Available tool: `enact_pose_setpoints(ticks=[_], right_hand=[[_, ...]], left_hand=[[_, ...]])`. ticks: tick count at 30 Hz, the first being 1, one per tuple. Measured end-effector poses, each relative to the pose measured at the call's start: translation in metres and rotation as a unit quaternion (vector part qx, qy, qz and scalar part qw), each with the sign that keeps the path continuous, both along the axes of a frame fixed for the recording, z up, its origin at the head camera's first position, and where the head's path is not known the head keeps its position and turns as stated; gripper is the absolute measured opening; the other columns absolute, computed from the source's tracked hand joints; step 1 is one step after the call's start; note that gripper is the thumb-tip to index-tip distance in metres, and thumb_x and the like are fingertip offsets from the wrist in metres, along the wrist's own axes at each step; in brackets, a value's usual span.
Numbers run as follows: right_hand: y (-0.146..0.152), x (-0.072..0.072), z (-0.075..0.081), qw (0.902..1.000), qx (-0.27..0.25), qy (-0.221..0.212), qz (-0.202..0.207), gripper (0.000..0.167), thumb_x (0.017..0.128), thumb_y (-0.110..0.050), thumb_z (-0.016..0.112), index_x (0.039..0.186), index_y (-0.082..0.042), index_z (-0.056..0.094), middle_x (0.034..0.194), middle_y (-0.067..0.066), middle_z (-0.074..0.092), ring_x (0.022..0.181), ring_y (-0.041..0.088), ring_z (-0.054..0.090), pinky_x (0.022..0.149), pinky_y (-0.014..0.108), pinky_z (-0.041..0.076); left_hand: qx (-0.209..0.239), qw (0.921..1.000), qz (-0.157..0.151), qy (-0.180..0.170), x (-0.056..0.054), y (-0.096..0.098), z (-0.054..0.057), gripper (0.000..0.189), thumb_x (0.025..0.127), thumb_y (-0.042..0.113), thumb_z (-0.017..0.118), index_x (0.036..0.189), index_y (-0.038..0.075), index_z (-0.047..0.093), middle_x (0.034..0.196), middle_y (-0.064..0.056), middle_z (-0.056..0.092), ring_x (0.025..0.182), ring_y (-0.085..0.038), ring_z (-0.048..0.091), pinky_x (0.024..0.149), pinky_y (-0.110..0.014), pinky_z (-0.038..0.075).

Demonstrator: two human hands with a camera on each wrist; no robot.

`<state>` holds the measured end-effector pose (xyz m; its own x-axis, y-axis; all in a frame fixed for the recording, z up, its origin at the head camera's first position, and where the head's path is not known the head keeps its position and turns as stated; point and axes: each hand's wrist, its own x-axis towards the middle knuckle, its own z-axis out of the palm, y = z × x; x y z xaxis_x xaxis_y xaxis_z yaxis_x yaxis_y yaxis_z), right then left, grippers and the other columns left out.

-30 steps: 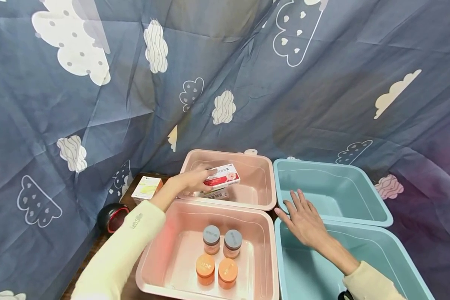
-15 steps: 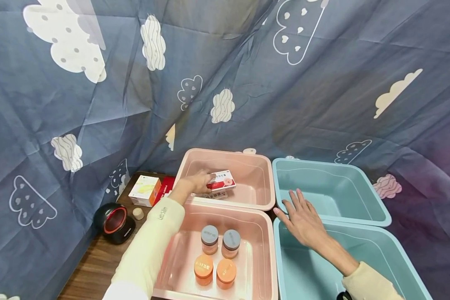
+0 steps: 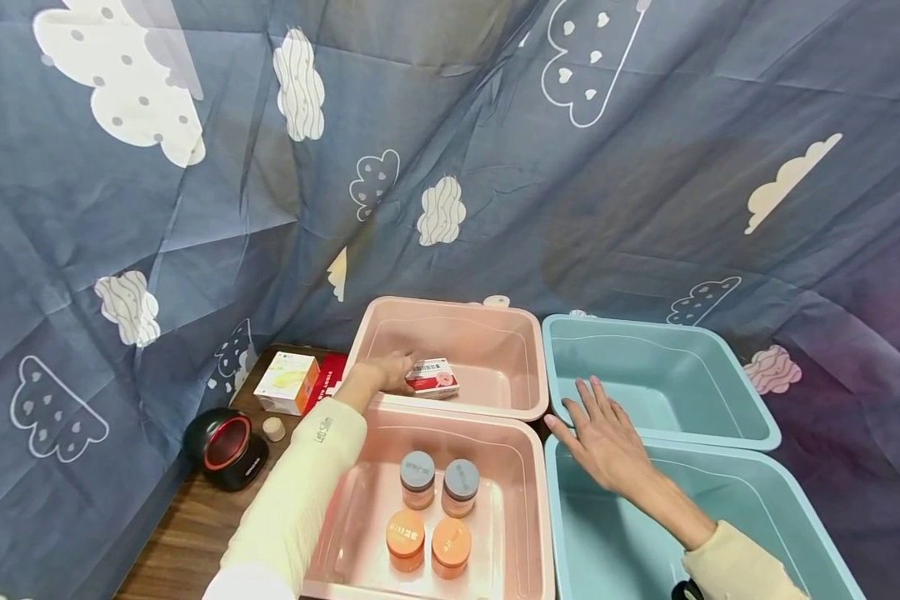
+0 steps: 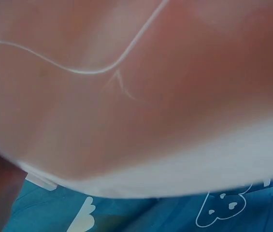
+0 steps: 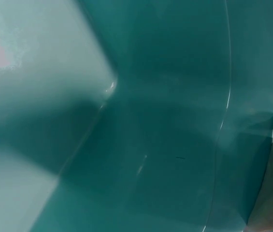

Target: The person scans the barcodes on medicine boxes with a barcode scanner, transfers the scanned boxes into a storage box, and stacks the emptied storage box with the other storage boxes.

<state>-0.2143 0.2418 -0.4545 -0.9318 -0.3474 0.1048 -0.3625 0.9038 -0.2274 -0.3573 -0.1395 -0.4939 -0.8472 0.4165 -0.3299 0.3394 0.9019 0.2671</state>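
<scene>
My left hand (image 3: 388, 371) reaches into the far pink bin (image 3: 521, 321). It grips the left end of a red-and-white medicine box (image 3: 433, 379), low in that bin near its front left. Part of the box is hidden behind the fingers. In the left wrist view, pink plastic wall fills most of the picture, with a dark sliver of the hand at the lower left. My right hand (image 3: 606, 437) rests with spread, straight fingers where the far blue bin (image 3: 720, 358) meets the near blue bin (image 3: 765, 492); it holds nothing.
The near pink bin (image 3: 521, 533) holds jars with grey lids (image 3: 461, 479) and jars with orange lids (image 3: 405, 529). Left of the bins, a white-and-orange box (image 3: 288, 382), a red box (image 3: 330, 375), a small beige cap (image 3: 273, 428) and a black round device (image 3: 228, 450) sit on wood.
My left hand has lowered the medicine box deeper into the far pink bin; the other box seen beneath it earlier is now covered. My right hand stays in place.
</scene>
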Motion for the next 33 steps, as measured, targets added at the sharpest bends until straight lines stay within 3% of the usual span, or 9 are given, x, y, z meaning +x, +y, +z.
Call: enact_pose_setpoints(ticks=[5, 10, 11, 16, 17, 21, 27, 30, 33], right_hand=[[0.001, 0.0, -0.003, 0.9999, -0.007, 0.008, 0.01, 0.076, 0.115, -0.059, 0.044, 0.15, 0.007, 0.058, 0.169, 0.037, 0.036, 0.163, 0.056, 0.023, 0.122, 0.076, 0.029], [0.004, -0.002, -0.002, 0.9999, -0.001, 0.01, 0.005, 0.075, 0.115, -0.057, 0.046, 0.15, 0.008, 0.059, 0.169, 0.038, 0.036, 0.163, 0.056, 0.023, 0.123, 0.076, 0.029], [0.003, -0.002, 0.0, 0.9999, 0.003, 0.011, 0.004, 0.074, 0.115, -0.056, 0.047, 0.15, 0.008, 0.059, 0.169, 0.038, 0.036, 0.162, 0.057, 0.023, 0.123, 0.076, 0.03], [0.002, -0.003, 0.004, 0.9998, 0.021, 0.001, -0.003, 0.071, 0.116, -0.054, 0.045, 0.152, 0.006, 0.058, 0.171, 0.036, 0.034, 0.164, 0.055, 0.02, 0.125, 0.074, 0.029], [0.001, -0.002, 0.005, 0.9997, 0.024, 0.002, -0.003, 0.071, 0.116, -0.054, 0.045, 0.152, 0.006, 0.058, 0.17, 0.037, 0.035, 0.164, 0.055, 0.02, 0.125, 0.074, 0.029], [0.0, -0.002, 0.007, 0.9998, 0.018, 0.004, -0.003, 0.071, 0.116, -0.054, 0.046, 0.152, 0.006, 0.059, 0.171, 0.036, 0.034, 0.164, 0.055, 0.02, 0.126, 0.073, 0.029], [-0.002, -0.002, 0.008, 0.9996, 0.029, 0.002, -0.001, 0.071, 0.116, -0.054, 0.045, 0.153, 0.005, 0.058, 0.171, 0.037, 0.032, 0.164, 0.055, 0.02, 0.126, 0.073, 0.029], [-0.003, -0.001, 0.007, 0.9993, 0.036, -0.007, -0.002, 0.07, 0.117, -0.053, 0.043, 0.154, 0.004, 0.057, 0.172, 0.036, 0.031, 0.164, 0.055, 0.019, 0.127, 0.072, 0.029], [-0.002, 0.0, 0.004, 0.9995, 0.031, -0.005, -0.001, 0.07, 0.117, -0.053, 0.044, 0.153, 0.005, 0.058, 0.172, 0.037, 0.032, 0.164, 0.055, 0.02, 0.126, 0.073, 0.029]], left_hand=[[0.022, 0.9995, -0.006, 0.021, -0.01, -0.005, -0.018, 0.071, 0.105, 0.026, 0.07, 0.165, 0.002, 0.04, 0.165, -0.023, 0.048, 0.148, -0.035, 0.051, 0.129, -0.045, 0.039], [0.069, 0.991, -0.096, 0.062, -0.001, 0.003, 0.013, 0.054, 0.111, 0.026, 0.06, 0.159, 0.004, 0.052, 0.157, -0.018, 0.06, 0.142, -0.031, 0.06, 0.128, -0.043, 0.042], [0.083, 0.9886, -0.109, 0.063, 0.007, 0.007, 0.028, 0.052, 0.111, 0.024, 0.06, 0.159, 0.004, 0.054, 0.158, -0.016, 0.06, 0.144, -0.03, 0.059, 0.128, -0.042, 0.041], [0.159, 0.9479, -0.224, 0.161, 0.042, 0.007, 0.077, 0.039, 0.112, 0.011, 0.057, 0.147, -0.004, 0.065, 0.148, -0.021, 0.069, 0.14, -0.034, 0.066, 0.122, -0.044, 0.048], [0.166, 0.9418, -0.236, 0.172, 0.06, 0.01, 0.1, 0.036, 0.109, 0.003, 0.058, 0.143, -0.007, 0.066, 0.145, -0.024, 0.07, 0.138, -0.037, 0.067, 0.12, -0.047, 0.05], [0.173, 0.9059, -0.293, 0.253, 0.098, 0.006, 0.12, 0.037, 0.105, 0.0, 0.065, 0.141, -0.006, 0.069, 0.143, -0.021, 0.072, 0.136, -0.034, 0.069, 0.115, -0.045, 0.054], [0.083, 0.8816, -0.35, 0.305, 0.163, 0.003, 0.107, 0.047, 0.103, 0.009, 0.072, 0.149, -0.002, 0.064, 0.153, -0.014, 0.067, 0.145, -0.027, 0.063, 0.118, -0.04, 0.051], [0.05, 0.8842, -0.347, 0.308, 0.184, 0.002, 0.086, 0.049, 0.104, 0.014, 0.073, 0.15, -0.002, 0.063, 0.154, -0.014, 0.066, 0.145, -0.028, 0.062, 0.119, -0.04, 0.051], [0.036, 0.9004, -0.323, 0.289, 0.195, -0.001, 0.064, 0.053, 0.104, 0.018, 0.076, 0.15, -0.003, 0.062, 0.155, -0.017, 0.064, 0.146, -0.029, 0.062, 0.119, -0.041, 0.051]])
